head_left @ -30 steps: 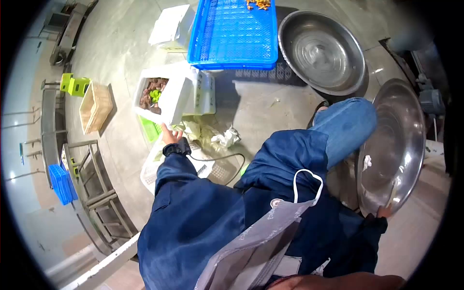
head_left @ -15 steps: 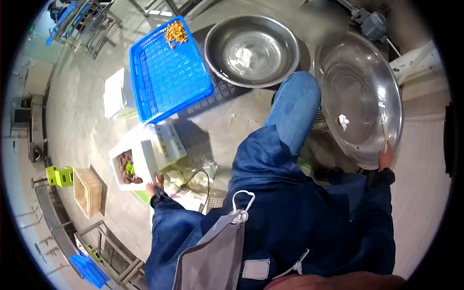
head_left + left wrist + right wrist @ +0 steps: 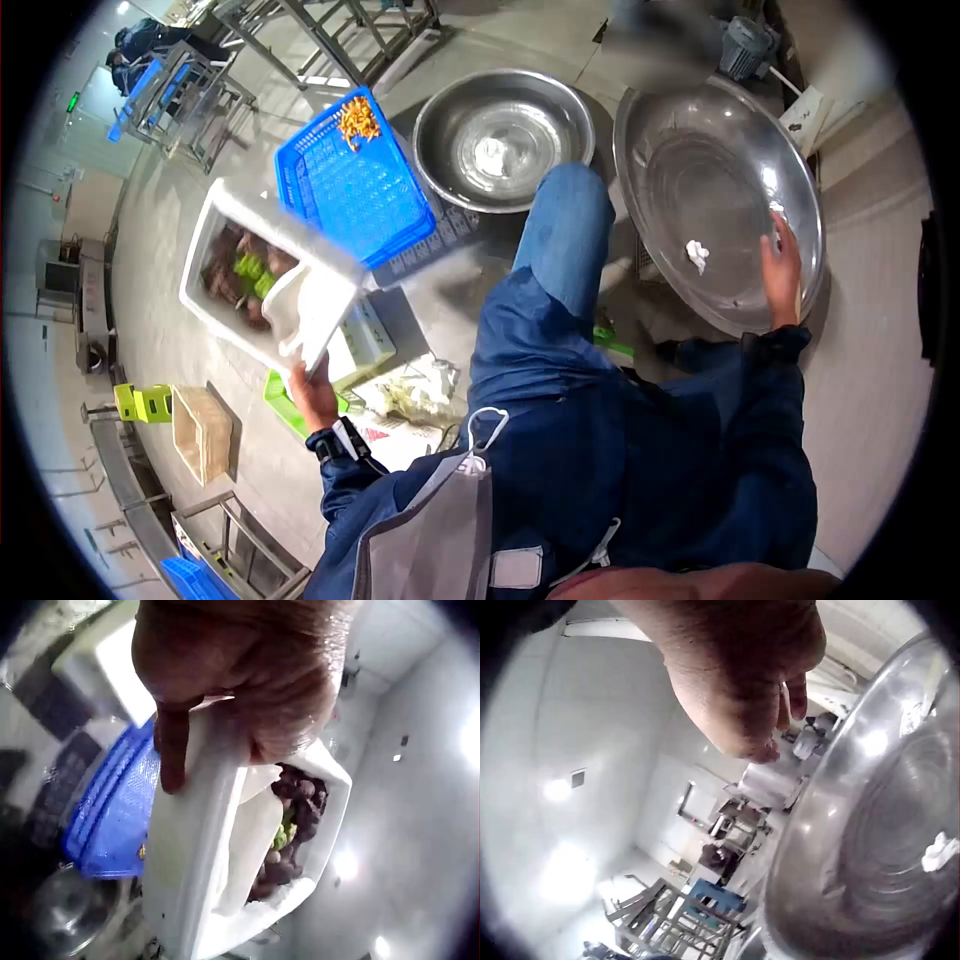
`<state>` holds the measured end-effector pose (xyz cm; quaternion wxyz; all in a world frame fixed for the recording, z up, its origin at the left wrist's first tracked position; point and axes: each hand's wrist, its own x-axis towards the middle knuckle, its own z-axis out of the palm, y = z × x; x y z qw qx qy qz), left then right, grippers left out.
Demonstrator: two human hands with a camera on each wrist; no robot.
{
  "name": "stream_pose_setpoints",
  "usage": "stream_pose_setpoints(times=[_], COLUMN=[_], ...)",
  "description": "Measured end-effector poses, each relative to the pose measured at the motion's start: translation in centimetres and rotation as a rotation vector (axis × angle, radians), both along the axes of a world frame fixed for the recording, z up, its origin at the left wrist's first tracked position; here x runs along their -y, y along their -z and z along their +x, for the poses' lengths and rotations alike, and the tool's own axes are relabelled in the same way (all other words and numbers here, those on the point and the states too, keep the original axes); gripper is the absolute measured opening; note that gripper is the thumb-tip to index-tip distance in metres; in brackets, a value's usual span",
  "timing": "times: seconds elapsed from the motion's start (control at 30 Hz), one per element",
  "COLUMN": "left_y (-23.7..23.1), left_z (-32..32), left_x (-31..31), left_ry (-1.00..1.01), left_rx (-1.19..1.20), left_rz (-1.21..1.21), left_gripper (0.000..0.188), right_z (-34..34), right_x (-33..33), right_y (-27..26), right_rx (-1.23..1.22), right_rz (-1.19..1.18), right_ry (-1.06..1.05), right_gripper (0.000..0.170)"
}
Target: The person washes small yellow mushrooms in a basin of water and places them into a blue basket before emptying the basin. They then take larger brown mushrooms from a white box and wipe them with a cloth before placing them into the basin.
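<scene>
In the head view my left hand (image 3: 315,395) grips the near edge of a white foam box (image 3: 325,300), tilted with its open side facing left. Inside are dark brown lumps (image 3: 222,265), light green pieces (image 3: 255,272) and a smooth white piece (image 3: 259,825). The left wrist view shows a finger on the box's outer wall, the rest of that hand at its rim. My right hand (image 3: 782,270), fingers extended and holding nothing, is over the right side of a large steel basin (image 3: 700,180). A white lump (image 3: 697,256) lies there; a pale handle (image 3: 934,679) shows at the basin's side.
A second round steel basin (image 3: 505,130) stands ahead, beside a blue plastic basket (image 3: 350,200) with orange pieces (image 3: 358,122) in one corner. Another white box (image 3: 362,345) and crumpled plastic (image 3: 420,390) lie by my left arm. A beige crate (image 3: 200,435) and metal frames (image 3: 240,545) stand left.
My left hand has taken hold of the foam box and lifted it up and away from the floor. The right hand has let go of the pale handle and moved farther over the basin.
</scene>
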<state>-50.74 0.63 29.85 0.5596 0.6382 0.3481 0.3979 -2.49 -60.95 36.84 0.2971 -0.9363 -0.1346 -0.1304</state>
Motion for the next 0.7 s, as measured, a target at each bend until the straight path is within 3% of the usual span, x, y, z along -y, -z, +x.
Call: stream_pose_setpoints(times=[0.07,0.27,0.43,0.47,0.63,0.67,0.7], left_y=[-2.6,-9.2,-12.5,-12.5,-13.4,-13.5,-12.2], left_z=[5.0,18.6,25.1,25.9,30.1,30.2,30.8], left_x=[1.8,11.2,16.3,16.8,21.5,16.8,16.9], left_ry=[0.083,0.434,0.792,0.833,1.081,1.134,1.239], left_rx=[0.280,0.128,0.006,-0.012,-0.108,-0.122,-0.103], left_rz=[-0.418,-0.595,-0.626,-0.635,-0.655,-0.702,-0.736], left_gripper=[0.029,0.052,0.052,0.054,0.056,0.056,0.059], right_z=[-1.1,-6.3,-11.2,-11.6,-11.9,-11.9,-12.3], right_x=[-3.3,-10.8,-12.4,-12.2,-11.1,-17.0,-17.4], right_y=[-2.4,-10.2,-17.1,-18.5,-22.6,-23.5,-23.1], right_rx=[-0.002,-0.153,0.089,0.264,0.537,0.541,0.536], right_rz=[0.065,0.470,0.323,0.211,-0.181,-0.277,-0.377], right_ry=[-0.068,-0.347,-0.400,-0.412,-0.291,-0.283,-0.234], right_gripper=[0.044,0.037,0.027,0.028,0.032,0.036,0.033])
